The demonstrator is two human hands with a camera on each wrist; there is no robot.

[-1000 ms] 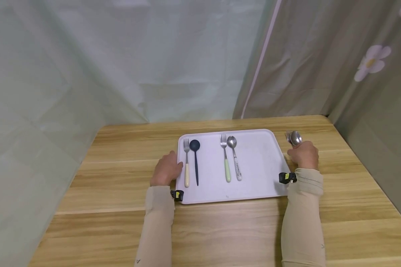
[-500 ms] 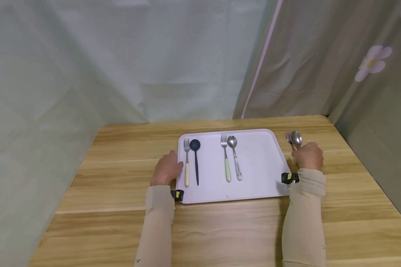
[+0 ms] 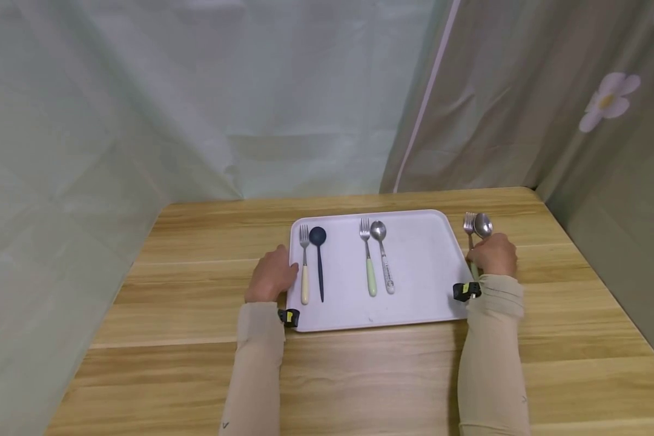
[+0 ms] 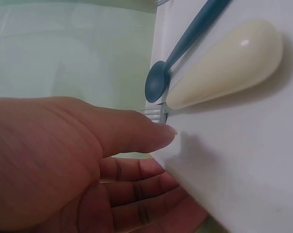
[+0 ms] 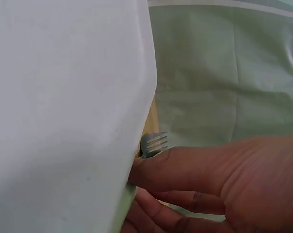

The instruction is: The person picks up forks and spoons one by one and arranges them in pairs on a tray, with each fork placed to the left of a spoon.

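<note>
A white tray [image 3: 338, 318] lies on the table. My left hand [image 3: 273, 275] holds its left rim, thumb above and fingers curled at the underside. Nearest that hand on the tray are a cream-handled fork [image 3: 304, 284] and a dark blue spoon [image 3: 318, 237]. Beyond the tray's right edge, my right hand [image 3: 497, 254] pinches a green-handled fork [image 3: 469, 223]; in the right wrist view its tines [image 5: 155, 144] show past the thumb. A metal spoon [image 3: 483, 225] lies beside that fork, its handle hidden under the hand.
Mid-tray lie another green-handled fork [image 3: 371, 277] and a metal spoon with a patterned white handle [image 3: 387, 272]. The wooden table [image 3: 180, 290] extends on both sides of the tray. Curtains [image 3: 305, 121] hang behind and beside it.
My right hand shifted slightly right, then back left. The fork beside it now stands straighter and more apart from the spoon, with its green handle showing. My left hand has stayed put.
</note>
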